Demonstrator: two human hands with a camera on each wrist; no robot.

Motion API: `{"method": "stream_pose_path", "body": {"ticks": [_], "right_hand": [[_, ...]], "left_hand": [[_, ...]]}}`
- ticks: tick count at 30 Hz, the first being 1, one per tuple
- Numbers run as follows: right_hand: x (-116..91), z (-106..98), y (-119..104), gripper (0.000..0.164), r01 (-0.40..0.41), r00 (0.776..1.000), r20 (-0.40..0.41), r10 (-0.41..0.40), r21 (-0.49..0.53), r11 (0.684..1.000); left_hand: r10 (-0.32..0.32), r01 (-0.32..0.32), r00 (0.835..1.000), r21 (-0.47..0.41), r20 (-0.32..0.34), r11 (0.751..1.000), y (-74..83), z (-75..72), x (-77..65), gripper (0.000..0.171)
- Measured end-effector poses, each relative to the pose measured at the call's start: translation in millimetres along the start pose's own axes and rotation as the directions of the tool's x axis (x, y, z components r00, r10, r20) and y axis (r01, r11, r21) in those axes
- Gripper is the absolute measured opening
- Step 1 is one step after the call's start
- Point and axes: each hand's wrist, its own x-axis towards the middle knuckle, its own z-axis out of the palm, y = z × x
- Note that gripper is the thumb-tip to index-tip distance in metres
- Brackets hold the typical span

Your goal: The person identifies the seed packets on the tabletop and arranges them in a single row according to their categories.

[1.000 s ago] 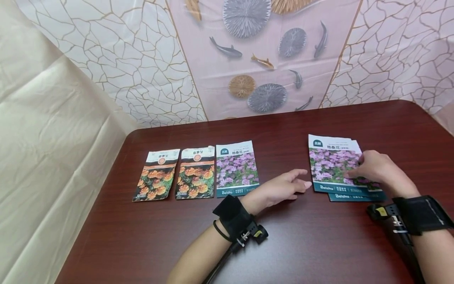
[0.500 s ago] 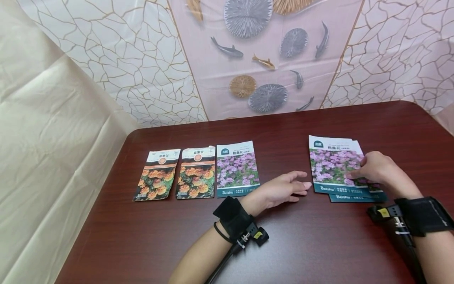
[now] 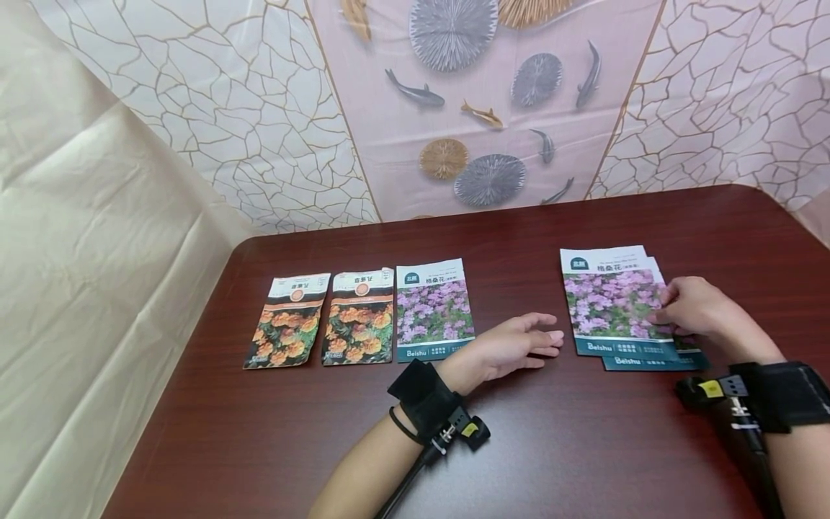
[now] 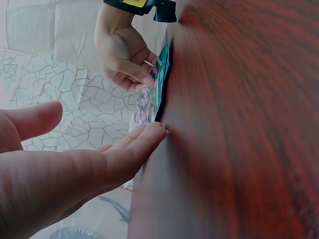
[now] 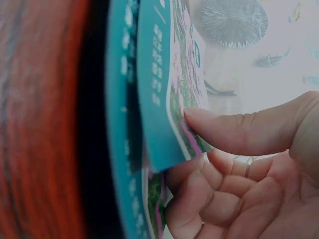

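Note:
On the right of the table lie purple-flower seed packets, an upper packet (image 3: pixel 609 303) overlapping a lower packet (image 3: pixel 694 359) that sticks out to the right and front. My right hand (image 3: pixel 703 310) pinches the upper packet's right edge, thumb (image 5: pixel 224 127) on its printed face and curled fingers behind; the right wrist view shows that edge slightly raised off the lower one. My left hand (image 3: pixel 509 348) rests palm inward just left of these packets, fingers loosely extended and holding nothing. In the left wrist view its fingertips (image 4: pixel 152 134) come close to the packets' edge.
To the left, two orange-flower seed packets, one (image 3: pixel 287 321) and another (image 3: pixel 358 317), lie in a row with a purple-flower packet (image 3: pixel 434 310). They rest on a dark red wooden table (image 3: pixel 259 440). A patterned cloth (image 3: pixel 480 108) hangs behind the table's far edge.
My right thumb has slid rightward toward the upper packet's right edge. That packet has shifted slightly left over the lower one. My left hand has drawn back a little to the left.

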Motion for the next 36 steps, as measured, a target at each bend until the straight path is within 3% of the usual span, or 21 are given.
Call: {"method": "stream_pose_path", "body": {"ticks": [14,20,31,36], "right_hand": [[-3.4,-8.4,3.9,0.018,0.036,0.999,-0.004,-0.036,0.173,0.984],[-10.5,-13.5,-4.6,0.029,0.064,0.997,-0.057,-0.053,0.2,0.978],[-19.0,-11.4,-25.7,0.028,0.137,0.99,-0.086,-0.112,0.383,0.914],[-21.3,-2.6,-36.2,0.032,0.137,0.99,-0.084,-0.112,0.41,0.902]], "left_hand": [[0.006,-0.007,1.0,-0.014,-0.017,1.0,0.7,-1.7,-1.6,0.044],[0.025,-0.026,0.999,-0.046,-0.041,0.999,4.3,-3.9,-2.6,0.045],[0.09,-0.097,0.985,-0.039,-0.144,0.995,12.9,-9.9,-8.3,0.046],[0.133,-0.139,0.972,-0.017,-0.196,0.99,13.9,-12.8,-9.0,0.043]]}}
